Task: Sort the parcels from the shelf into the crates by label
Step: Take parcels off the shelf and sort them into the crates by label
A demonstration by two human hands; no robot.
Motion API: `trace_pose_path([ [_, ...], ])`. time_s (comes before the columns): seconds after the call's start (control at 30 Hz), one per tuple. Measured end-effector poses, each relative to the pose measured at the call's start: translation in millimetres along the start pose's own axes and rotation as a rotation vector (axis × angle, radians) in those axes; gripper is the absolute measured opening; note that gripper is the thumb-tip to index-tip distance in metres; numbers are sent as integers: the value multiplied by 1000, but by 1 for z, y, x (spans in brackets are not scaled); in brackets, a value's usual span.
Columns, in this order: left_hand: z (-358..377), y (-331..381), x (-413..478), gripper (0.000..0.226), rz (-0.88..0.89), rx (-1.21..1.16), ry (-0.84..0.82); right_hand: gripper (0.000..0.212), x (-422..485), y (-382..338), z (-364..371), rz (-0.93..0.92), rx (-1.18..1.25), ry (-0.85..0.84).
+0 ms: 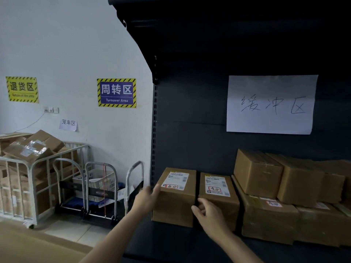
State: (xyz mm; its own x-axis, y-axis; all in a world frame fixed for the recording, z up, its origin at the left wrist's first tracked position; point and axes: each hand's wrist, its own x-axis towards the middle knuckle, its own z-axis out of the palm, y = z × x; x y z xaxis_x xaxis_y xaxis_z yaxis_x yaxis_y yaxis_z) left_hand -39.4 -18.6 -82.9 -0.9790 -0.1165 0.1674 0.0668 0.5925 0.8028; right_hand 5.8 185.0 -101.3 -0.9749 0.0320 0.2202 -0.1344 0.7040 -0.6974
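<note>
On the dark metal shelf (171,243), at its left end, a plain brown cardboard parcel (176,205) is sitting upright near the front edge. It is box-shaped with crisp corners. A white printed label (175,180) is lying on its top, marked with red handwriting too small to read.

The left hand (147,196) is clasping the parcel's left front corner, thumb on the front edge and fingers reaching round the side, where their tips are hidden. The right hand (209,213) is gripping the right front edge, fingers curling into the narrow gap beside a second parcel (216,185), which is standing just alongside and bearing a similar label.

Further right, more cardboard boxes (266,221) are stacked in two layers and running out of the picture. A white paper sheet (271,104) with handwritten characters is hanging on the shelf's back panel.

To the left, by a white wall, a metal cage cart (28,177) is holding crumpled boxes.
</note>
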Motion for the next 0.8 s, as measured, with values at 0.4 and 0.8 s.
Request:
trace_pose_path([
  [0.4,0,-9,-49,15,-50,-611,-127,45,-14,-13,12,-1,205,19],
  [0.8,-24,-62,-83,50,122,-176,37,38,-26,-27,56,-102,229,-47],
])
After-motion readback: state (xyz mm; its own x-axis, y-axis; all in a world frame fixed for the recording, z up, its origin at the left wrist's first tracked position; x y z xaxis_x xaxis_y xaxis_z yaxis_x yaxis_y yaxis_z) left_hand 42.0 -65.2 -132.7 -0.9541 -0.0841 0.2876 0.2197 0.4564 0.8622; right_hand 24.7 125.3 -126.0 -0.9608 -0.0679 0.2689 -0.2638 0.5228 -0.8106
